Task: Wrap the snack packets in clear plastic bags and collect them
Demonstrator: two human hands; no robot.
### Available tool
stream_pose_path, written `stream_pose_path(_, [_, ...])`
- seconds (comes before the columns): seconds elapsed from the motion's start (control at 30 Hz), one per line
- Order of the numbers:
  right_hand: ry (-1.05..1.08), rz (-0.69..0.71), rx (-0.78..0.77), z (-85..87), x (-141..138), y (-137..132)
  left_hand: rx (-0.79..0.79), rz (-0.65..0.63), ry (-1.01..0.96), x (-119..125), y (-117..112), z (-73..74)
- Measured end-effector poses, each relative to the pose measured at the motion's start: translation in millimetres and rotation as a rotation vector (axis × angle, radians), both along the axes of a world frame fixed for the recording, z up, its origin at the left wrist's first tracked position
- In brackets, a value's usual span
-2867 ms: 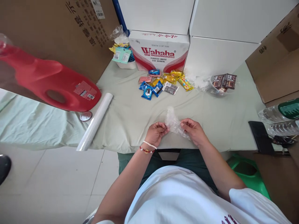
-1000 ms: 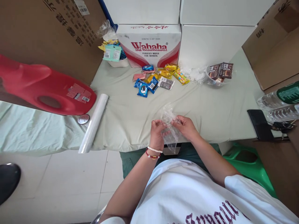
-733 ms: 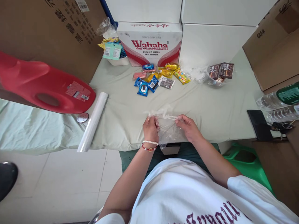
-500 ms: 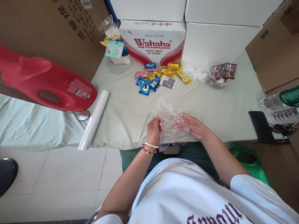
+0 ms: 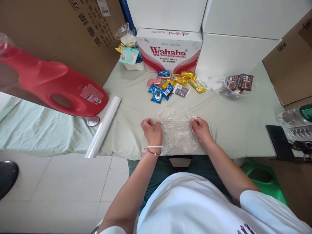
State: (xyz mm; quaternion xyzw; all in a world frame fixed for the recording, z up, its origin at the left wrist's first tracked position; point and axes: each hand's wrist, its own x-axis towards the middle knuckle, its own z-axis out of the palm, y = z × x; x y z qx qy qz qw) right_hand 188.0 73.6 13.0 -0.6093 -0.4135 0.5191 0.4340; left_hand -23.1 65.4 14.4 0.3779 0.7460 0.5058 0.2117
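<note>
A crumpled sheet of clear plastic film (image 5: 179, 136), thin and wrinkled, lies spread between my two hands at the table's near edge. My left hand (image 5: 153, 130) pinches its left side, with thumb and fingers closed together. On the other side my right hand (image 5: 200, 128) grips the upper right corner between thumb and fingers. The film's upper part stretches fairly straight from hand to hand. Beyond it lies a loose pile of small wrapped snacks, among them blue packets (image 5: 157, 95), yellow packets (image 5: 180, 80) and a grey-white packet (image 5: 181, 90).
Left are a white roll (image 5: 103, 126), a round lid (image 5: 93, 121) and a red jug (image 5: 60, 86). A snack tub (image 5: 134, 66) and a Wahaha carton (image 5: 168, 48) stand behind. Right are a clear bowl (image 5: 235, 93) with cocoa packets, a black phone (image 5: 279, 143) and bottles (image 5: 293, 117).
My hands have moved apart, pulling the bunched plastic wider and flatter between them. My right hand has closed on its corner. The view has shifted slightly.
</note>
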Motion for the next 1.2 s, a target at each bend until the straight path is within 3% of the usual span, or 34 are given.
stream_pose_path(0.07, [-0.107, 0.016, 0.051, -5.1, -1, 3, 0.129, -0.046, 0.338, -1, -7, 1.6])
stream_pose_path(0.13, [-0.185, 0.052, 0.091, -7.7, -1, 8, 0.144, -0.326, 0.561, 0, -14, 3.7])
stream_pose_path(0.2, [-0.224, 0.078, 0.106, -7.6, 4, 15, 0.051, -0.633, 0.698, -2, -16, 2.6])
stream_pose_path(0.27, [-0.236, 0.058, 0.106, -5.0, 13, 22, -0.086, -0.769, 0.789, -7, -15, -2.6])
stream_pose_path(0.37, [-0.192, -0.035, 0.076, 1.6, 33, 25, -0.215, -0.79, 0.867, -16, -12, -13.1])
stream_pose_path(0.57, [-0.075, -0.068, -0.033, 12.7, 61, 21, -0.239, -0.796, 0.912, -20, -14, -17.9])
stream_pose_path(0.67, [-0.237, -0.141, 0.05, 19.9, 67, 28, -0.244, -0.786, 0.913, -18, -15, -16.6])
stream_pose_path(0.77, [-0.59, -0.268, 0.277, 31.2, 66, 26, -0.239, -0.783, 0.921, -18, -15, -16.6])
stream_pose_path(0.83, [-0.733, -0.178, 0.427, 36.9, 59, 14, -0.236, -0.787, 0.931, -18, -15, -16.5])
stream_pose_path(0.97, [-0.735, 0.435, 0.564, 29.2, 45, -22, -0.229, -0.787, 0.953, -23, -14, -13.4])
stream_pose_path(1.03, [-0.709, 0.6, 0.533, 17.9, 50, -36, -0.218, -0.816, 0.968, -30, -12, -11.6])
stream_pose_path(1.1, [-0.675, 0.598, 0.47, 8.6, 65, -41, -0.198, -0.869, 0.988, -38, -9, -11.0])
stream_pose_path(1.2, [-0.66, 0.483, 0.404, 7.1, 89, -30, -0.166, -0.918, 1.017, -47, -7, -12.8])
